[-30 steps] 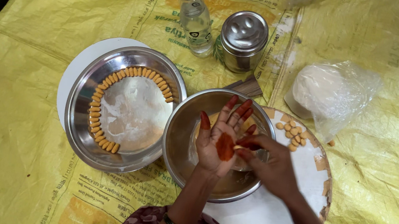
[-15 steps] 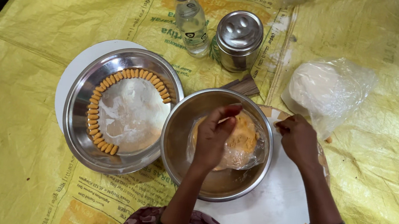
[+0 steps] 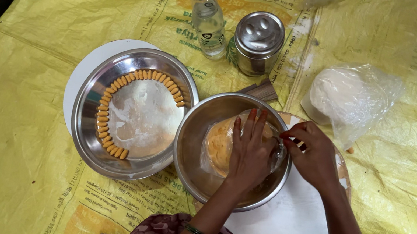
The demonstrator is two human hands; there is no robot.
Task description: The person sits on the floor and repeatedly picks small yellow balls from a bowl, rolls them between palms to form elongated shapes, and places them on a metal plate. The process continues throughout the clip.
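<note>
A steel bowl (image 3: pixel 190 147) holds an orange lump of dough (image 3: pixel 219 140) wrapped in clear plastic. My left hand (image 3: pixel 250 150) lies flat on top of the dough inside the bowl, fingers together. My right hand (image 3: pixel 312 153) is at the bowl's right rim, its fingertips pinching the clear plastic wrap (image 3: pixel 279 148). To the left, a steel plate (image 3: pixel 86 116) dusted with flour carries an arc of several small orange dough pieces (image 3: pixel 111 114) along its rim.
A white round board (image 3: pixel 285 231) lies under the bowl, another white board (image 3: pixel 81 77) under the plate. At the back stand a clear bottle (image 3: pixel 209 16) and a steel canister (image 3: pixel 258 42). A bag of white flour (image 3: pixel 344 95) sits right. Yellow sheeting (image 3: pixel 7 159) covers the floor.
My hands, held together over the bowl a second ago, have parted. The left has dropped onto the wrapped dough and the right has moved to the bowl's right rim, pinching the plastic.
</note>
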